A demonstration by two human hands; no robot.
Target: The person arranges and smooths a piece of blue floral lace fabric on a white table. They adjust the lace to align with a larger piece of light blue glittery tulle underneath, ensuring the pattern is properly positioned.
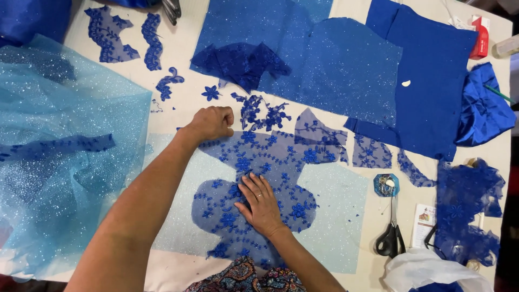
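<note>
Now my right hand [263, 204] lies flat, fingers spread, pinning the lace [254, 184] on the worktop [178, 270]. My left hand [212, 123] is curled in a fist at its upper edge, holding nothing I can see. The lace runs lengthwise from me, between both hands; scissors [391, 232] lie well right.

A broad work table with a cream, cloth-like top [178, 270] filled almost the whole view, lit evenly and brightly from above with only soft shadows. Beyond the tabletop's right edge and far right corner lay a narrow strip of dark, dim floor or room [513, 178], too shadowed to make out. No walls or windows showed.
</note>
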